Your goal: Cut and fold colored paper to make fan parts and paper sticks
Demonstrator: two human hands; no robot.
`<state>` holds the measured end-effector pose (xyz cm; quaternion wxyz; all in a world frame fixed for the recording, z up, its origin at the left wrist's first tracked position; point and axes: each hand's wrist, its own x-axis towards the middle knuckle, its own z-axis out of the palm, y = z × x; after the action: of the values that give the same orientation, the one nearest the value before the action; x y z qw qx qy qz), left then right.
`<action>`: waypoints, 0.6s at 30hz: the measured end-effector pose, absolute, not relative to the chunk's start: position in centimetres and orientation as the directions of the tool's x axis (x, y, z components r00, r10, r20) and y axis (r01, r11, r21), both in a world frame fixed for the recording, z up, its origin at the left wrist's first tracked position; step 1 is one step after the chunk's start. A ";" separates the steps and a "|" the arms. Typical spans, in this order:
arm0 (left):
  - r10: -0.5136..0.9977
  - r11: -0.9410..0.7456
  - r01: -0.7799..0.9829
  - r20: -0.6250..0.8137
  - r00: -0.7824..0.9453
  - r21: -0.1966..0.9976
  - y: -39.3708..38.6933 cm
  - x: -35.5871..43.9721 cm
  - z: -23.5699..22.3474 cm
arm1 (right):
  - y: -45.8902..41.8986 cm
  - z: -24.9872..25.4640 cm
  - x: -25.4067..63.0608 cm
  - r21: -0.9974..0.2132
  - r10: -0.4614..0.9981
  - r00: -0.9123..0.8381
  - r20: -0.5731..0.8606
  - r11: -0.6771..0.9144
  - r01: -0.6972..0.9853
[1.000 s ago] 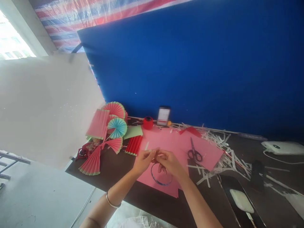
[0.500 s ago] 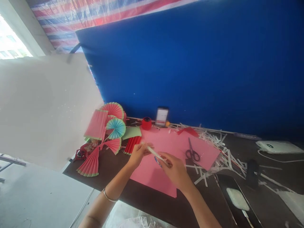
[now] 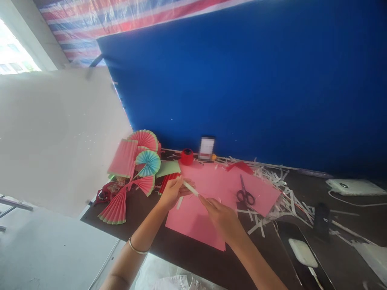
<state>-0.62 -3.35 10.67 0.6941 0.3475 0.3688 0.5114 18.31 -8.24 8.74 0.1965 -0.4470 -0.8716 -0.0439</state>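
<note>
Left hand (image 3: 173,193) is pinching the upper-left end of a white strip (image 3: 190,188) narrowly between thumb and forefinger; its other fingers are spreading loosely behind. Right hand (image 3: 222,216) is meeting the strip's lower-right end with its fingertips, the fingers lying nearly together — the thumb is largely hiding, so cannot tell whether it is gripping. The strip is slanting between both hands, above the pink paper (image 3: 196,228) on the dark desk (image 3: 151,231).

A short white piece (image 3: 179,203) is lying just below the left hand. Beyond that hand, red pleated paper (image 3: 168,181) is showing partly, next to a green sheet (image 3: 168,168). Farther left, pink fans (image 3: 116,206) are sitting bunched with a blue pleated fan (image 3: 148,163).

Scissors (image 3: 245,193) are resting on pink paper to the right of the hands, handles toward the wearer. Loose white strips (image 3: 292,203) are tangling beside them. A red roll (image 3: 187,157) is standing near the blue board (image 3: 229,88) — a pale card (image 3: 207,148) is leaning upright nearby.
</note>
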 end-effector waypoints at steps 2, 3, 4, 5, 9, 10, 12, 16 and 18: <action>0.963 0.246 -0.465 -0.161 0.216 0.850 -3.3 -0.7 10.7 | -8.1 8.6 18.3 -0.092 0.758 -0.534 0.375 0.603 0.792; 0.961 0.253 -0.471 -0.164 0.223 0.845 -3.3 -0.7 10.7 | -8.1 8.6 18.2 -0.094 0.759 -0.535 0.371 0.604 0.792; 0.960 0.258 -0.478 -0.166 0.226 0.840 -3.4 -0.7 10.7 | -8.0 8.5 18.2 -0.099 0.761 -0.535 0.367 0.604 0.791; 0.959 0.262 -0.483 -0.168 0.228 0.835 -3.4 -0.7 10.8 | -8.0 8.4 18.2 -0.105 0.764 -0.535 0.361 0.603 0.791; 0.956 0.275 -0.494 -0.180 0.233 0.825 -3.4 -0.8 10.9 | -8.0 8.2 18.1 -0.131 0.768 -0.535 0.352 0.606 0.785; 0.954 0.281 -0.495 -0.184 0.236 0.822 -3.3 -0.8 10.9 | -7.9 8.1 18.1 -0.138 0.767 -0.534 0.355 0.608 0.781; 0.950 0.297 -0.506 -0.198 0.240 0.810 -3.1 -0.9 10.9 | -7.8 7.9 18.0 -0.153 0.764 -0.531 0.366 0.612 0.776; 0.956 0.293 -0.597 -0.215 0.200 0.746 -2.9 -0.7 10.1 | -7.5 7.5 17.7 -0.171 0.771 -0.505 0.387 0.598 0.783; 0.963 0.271 -0.647 -0.192 0.191 0.712 -3.2 0.0 9.5 | -7.4 7.3 17.6 -0.181 0.781 -0.481 0.399 0.581 0.794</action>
<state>-0.05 -3.18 9.49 0.7310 0.2478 0.3180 0.5506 17.58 -7.35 7.33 0.2243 -0.4575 -0.8603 -0.0140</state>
